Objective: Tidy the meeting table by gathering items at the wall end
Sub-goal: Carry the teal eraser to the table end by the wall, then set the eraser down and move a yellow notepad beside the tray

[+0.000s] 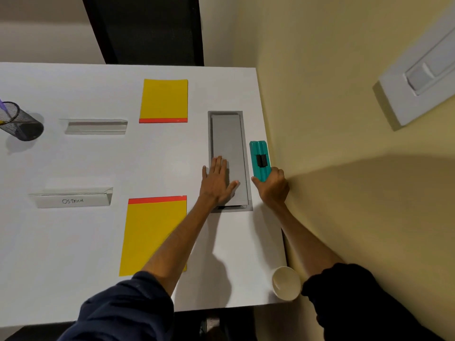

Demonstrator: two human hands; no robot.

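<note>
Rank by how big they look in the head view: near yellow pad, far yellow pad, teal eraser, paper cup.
1. Near yellow pad, clearly largest, though it lies closer to the camera.
2. Far yellow pad.
3. Teal eraser and paper cup: too alike to rank; the right hand covers the eraser's end.

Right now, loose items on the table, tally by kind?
Yellow notepads: 2
Clear name-card holders: 2
Mesh pen cup: 1
Teal whiteboard eraser: 1, right hand holding it
Paper cup: 1
Total: 7
</note>
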